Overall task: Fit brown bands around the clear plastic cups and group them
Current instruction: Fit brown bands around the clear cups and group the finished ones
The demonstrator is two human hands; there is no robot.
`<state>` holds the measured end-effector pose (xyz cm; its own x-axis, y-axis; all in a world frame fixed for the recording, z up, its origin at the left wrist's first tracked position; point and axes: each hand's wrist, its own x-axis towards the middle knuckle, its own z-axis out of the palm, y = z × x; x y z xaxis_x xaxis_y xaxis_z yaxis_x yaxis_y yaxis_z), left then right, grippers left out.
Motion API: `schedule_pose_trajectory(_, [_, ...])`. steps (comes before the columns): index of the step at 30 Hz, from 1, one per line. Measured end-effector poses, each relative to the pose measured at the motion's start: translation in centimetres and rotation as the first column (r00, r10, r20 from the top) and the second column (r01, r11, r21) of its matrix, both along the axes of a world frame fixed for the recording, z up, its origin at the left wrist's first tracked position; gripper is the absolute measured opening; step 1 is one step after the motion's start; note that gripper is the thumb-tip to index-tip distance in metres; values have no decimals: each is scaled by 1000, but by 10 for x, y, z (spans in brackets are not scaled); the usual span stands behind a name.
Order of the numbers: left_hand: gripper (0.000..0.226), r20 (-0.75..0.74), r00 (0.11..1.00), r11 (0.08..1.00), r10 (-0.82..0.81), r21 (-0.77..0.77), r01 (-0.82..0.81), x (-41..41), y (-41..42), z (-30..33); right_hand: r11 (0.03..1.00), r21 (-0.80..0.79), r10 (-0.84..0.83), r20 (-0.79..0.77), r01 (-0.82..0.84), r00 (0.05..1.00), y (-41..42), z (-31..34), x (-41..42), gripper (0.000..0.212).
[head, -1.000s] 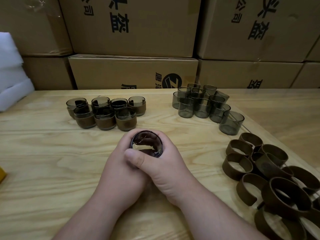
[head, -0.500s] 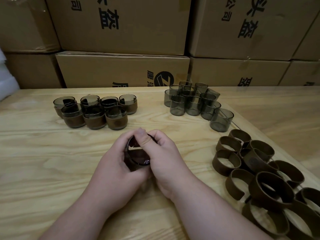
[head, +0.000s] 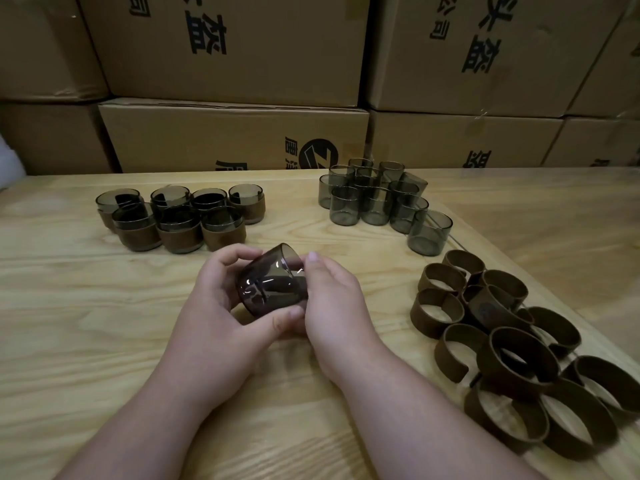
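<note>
Fingers of both the left hand (head: 221, 306) and the right hand (head: 332, 306) were curled around one tilted cup (head: 273, 282) above the table (head: 69, 323), probably to fit its band; the loose bands (head: 512, 355) lay at the right.

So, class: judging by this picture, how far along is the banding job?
Done: seven banded cups grouped at the far left. In hand: both hands, left hand and right hand, hold one tilted cup; whether its band is on is hard to tell. Left: bare cups clustered at the back and loose bands piled on the right.
</note>
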<state>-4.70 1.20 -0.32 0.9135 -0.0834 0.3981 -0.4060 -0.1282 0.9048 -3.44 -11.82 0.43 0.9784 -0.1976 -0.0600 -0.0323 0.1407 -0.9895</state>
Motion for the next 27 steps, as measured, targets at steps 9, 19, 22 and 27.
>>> schedule_pose_trajectory(9, [74, -28, 998, 992, 51, -116, -54, 4, 1, -1, 654, -678, -237, 239, 336, 942, -23, 21, -22, 9])
schedule_pose_trajectory(19, [49, -34, 995, 984, 90, -151, -94, 3, 0, -2, 473, -879, -259, -77, 57, 963, -35, 33, -28, 79])
schedule_pose_trajectory(22, [36, -28, 995, 989, 96, -111, -98, 4, 1, -4, 517, -853, -207, -48, 68, 977, -33, 32, -28, 76])
schedule_pose_trajectory(27, [41, -17, 991, 987, 135, 94, -133, 4, 1, -5, 626, -765, -51, 151, 150, 987, -25, 24, -27, 53])
